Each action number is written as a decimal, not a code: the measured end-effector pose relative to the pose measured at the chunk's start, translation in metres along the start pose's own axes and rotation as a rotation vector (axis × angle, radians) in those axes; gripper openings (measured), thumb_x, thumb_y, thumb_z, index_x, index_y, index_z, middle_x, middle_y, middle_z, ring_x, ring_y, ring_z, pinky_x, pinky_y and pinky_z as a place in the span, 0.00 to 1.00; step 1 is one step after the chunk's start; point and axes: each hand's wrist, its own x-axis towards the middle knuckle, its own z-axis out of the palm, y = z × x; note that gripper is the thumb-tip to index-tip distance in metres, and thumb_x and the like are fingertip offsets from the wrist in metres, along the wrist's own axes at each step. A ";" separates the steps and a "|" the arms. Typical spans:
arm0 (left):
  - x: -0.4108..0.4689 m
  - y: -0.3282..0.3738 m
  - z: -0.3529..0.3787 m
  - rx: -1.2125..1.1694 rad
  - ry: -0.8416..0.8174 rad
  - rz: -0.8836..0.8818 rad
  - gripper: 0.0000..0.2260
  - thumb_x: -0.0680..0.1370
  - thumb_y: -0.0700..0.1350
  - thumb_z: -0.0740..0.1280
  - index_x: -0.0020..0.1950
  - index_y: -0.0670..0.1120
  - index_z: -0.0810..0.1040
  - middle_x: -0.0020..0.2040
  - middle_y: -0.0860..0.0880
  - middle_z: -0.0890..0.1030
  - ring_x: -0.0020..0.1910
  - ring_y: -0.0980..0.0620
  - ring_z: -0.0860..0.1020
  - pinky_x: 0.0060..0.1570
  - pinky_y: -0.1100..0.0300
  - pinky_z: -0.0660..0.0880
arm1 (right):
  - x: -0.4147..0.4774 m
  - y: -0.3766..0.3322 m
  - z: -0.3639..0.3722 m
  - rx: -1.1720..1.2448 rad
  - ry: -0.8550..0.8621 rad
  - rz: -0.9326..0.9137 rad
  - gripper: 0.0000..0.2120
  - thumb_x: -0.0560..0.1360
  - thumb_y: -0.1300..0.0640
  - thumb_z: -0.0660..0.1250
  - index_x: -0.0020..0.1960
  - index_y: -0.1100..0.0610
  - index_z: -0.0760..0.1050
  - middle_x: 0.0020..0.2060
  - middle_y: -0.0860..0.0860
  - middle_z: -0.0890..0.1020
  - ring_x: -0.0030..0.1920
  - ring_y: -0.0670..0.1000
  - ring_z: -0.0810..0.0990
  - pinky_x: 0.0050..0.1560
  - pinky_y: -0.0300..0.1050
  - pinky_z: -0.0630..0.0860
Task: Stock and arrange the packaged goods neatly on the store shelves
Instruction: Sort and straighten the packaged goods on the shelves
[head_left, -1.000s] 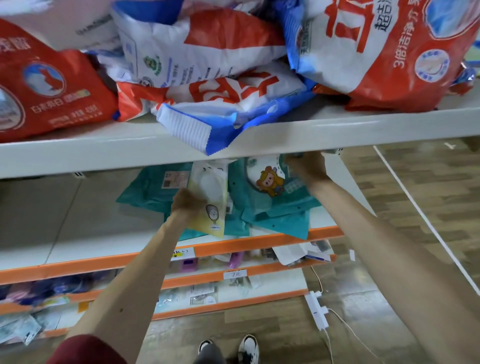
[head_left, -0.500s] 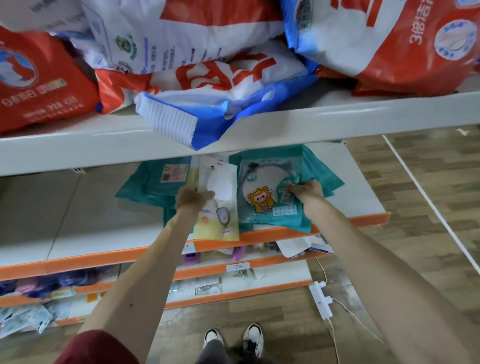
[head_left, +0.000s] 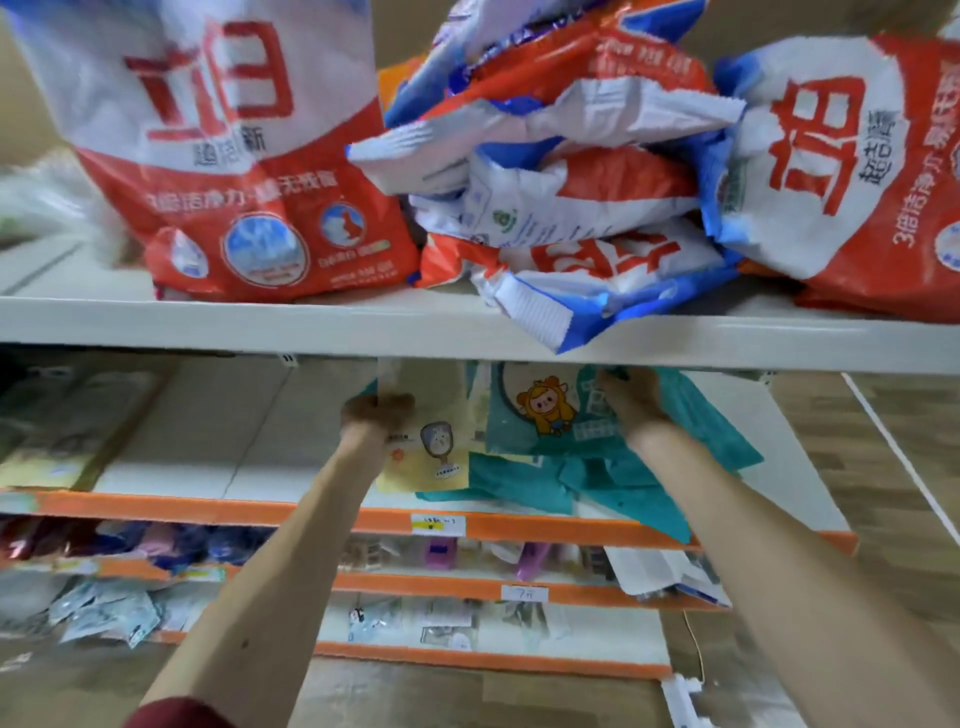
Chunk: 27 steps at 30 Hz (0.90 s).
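Both our hands have pushed deeper under the upper shelf (head_left: 208, 327) than half a second ago, and the packets they carry sit farther back from the orange front edge. Our left hand (head_left: 376, 411), at the centre of the frame, has its arm stretched straight forward and its fingers curled tight on the upper left edge of the yellow packet (head_left: 431, 462). That packet lies flat on the middle shelf (head_left: 218, 441). Our right hand (head_left: 631, 397) reaches in just right of centre and rests on the teal packet (head_left: 540, 415) with the cartoon figure. Its fingers are blurred and partly hidden by the shelf lip, so we cannot tell their state. Detergent bags (head_left: 249, 208) crowd the top.
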 end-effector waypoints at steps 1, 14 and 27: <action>0.000 -0.001 -0.020 -0.041 0.015 -0.005 0.06 0.75 0.40 0.71 0.39 0.43 0.78 0.33 0.44 0.77 0.26 0.50 0.71 0.18 0.66 0.67 | -0.007 -0.005 0.014 -0.008 -0.040 0.001 0.11 0.76 0.64 0.62 0.57 0.56 0.76 0.46 0.57 0.80 0.43 0.53 0.77 0.42 0.46 0.73; -0.003 -0.093 -0.319 -0.044 0.371 -0.085 0.13 0.72 0.45 0.75 0.35 0.39 0.77 0.28 0.48 0.74 0.29 0.50 0.73 0.26 0.60 0.74 | -0.151 -0.031 0.272 -0.290 -0.321 0.059 0.11 0.80 0.55 0.63 0.58 0.61 0.72 0.46 0.56 0.74 0.46 0.57 0.77 0.38 0.43 0.69; -0.018 -0.160 -0.533 -0.206 0.517 -0.110 0.08 0.70 0.46 0.76 0.36 0.42 0.82 0.34 0.44 0.82 0.33 0.45 0.79 0.35 0.51 0.76 | -0.308 -0.057 0.444 -0.208 -0.476 0.048 0.05 0.78 0.61 0.64 0.48 0.62 0.77 0.40 0.58 0.82 0.37 0.56 0.82 0.42 0.55 0.82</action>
